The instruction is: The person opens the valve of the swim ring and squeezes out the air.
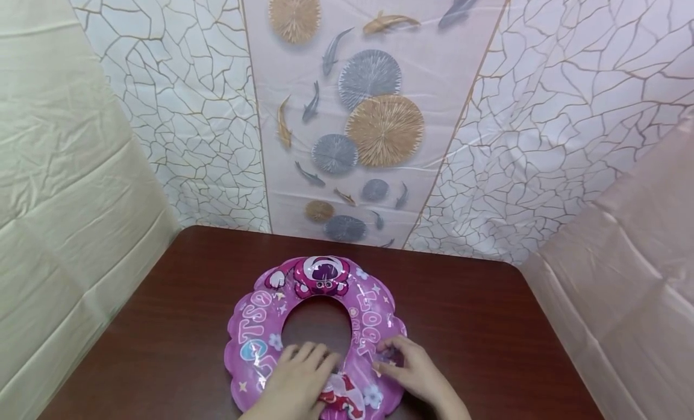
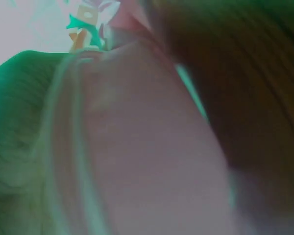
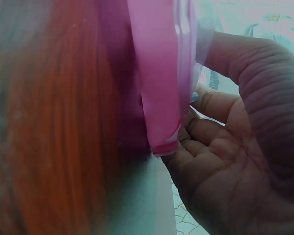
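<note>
A pink inflatable swim ring (image 1: 246, 360) with scalloped edges and a printed bear lies on the dark wooden table (image 1: 461, 311). My left hand (image 1: 298, 378) rests across its near part, fingers reaching over the center hole. At the ring's right side my right hand (image 1: 417, 372) has thumb and index finger bent against the plastic. In the right wrist view the ring's glossy pink side (image 3: 159, 73) stands beside my thumb and curled fingers, which hold its edge by a clear strip. The left wrist view is blurred, with a pale pink surface (image 2: 152, 147) filling its middle.
Behind the table hangs a cloth (image 1: 352, 185) printed with fish and round leaves. Cream fabric (image 1: 70, 227) borders the left side and pinkish fabric (image 1: 623, 257) the right. The table reaches back to the patterned cloth.
</note>
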Available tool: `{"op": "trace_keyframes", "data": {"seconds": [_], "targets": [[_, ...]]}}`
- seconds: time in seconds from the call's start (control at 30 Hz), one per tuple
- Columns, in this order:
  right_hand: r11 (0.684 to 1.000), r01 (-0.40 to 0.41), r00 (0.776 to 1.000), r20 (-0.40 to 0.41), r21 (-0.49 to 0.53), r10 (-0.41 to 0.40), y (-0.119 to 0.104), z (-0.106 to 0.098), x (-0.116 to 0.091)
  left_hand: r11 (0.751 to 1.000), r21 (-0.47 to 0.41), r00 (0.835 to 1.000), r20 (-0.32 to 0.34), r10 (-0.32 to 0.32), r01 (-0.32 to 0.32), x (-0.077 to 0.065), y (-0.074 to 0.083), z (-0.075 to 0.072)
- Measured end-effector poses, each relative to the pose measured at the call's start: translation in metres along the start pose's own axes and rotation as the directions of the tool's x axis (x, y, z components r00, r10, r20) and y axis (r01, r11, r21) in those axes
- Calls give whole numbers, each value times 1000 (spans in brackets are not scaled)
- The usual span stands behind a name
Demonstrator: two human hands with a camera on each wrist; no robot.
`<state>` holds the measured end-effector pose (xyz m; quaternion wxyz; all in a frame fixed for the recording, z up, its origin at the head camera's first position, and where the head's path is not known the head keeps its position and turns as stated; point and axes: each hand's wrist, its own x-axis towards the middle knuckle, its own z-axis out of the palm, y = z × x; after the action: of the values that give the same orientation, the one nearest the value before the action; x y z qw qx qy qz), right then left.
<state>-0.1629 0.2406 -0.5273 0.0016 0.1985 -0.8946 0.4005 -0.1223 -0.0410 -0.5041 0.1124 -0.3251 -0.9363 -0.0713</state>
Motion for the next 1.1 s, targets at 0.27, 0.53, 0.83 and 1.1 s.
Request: {"op": "trace_keyframes", "data": {"seconds": [0.27, 0.53, 0.83, 1.1], "targets": [[1000, 5, 1000, -1, -9, -5, 1, 1, 2, 822, -52, 823, 63, -564, 567, -25, -4, -14], [1000, 15, 1000, -1, 2, -15, -1, 1, 1, 737, -228, 771, 180, -610, 636, -28, -14, -8], [998, 66, 998, 1, -20, -66, 0, 0, 2, 697, -406, 806, 248, -538, 590, -16, -12, -2], [997, 73, 997, 20, -6, -73, -2, 3, 2, 746, -386, 837, 177, -518, 543, -3, -7, 4]]}}
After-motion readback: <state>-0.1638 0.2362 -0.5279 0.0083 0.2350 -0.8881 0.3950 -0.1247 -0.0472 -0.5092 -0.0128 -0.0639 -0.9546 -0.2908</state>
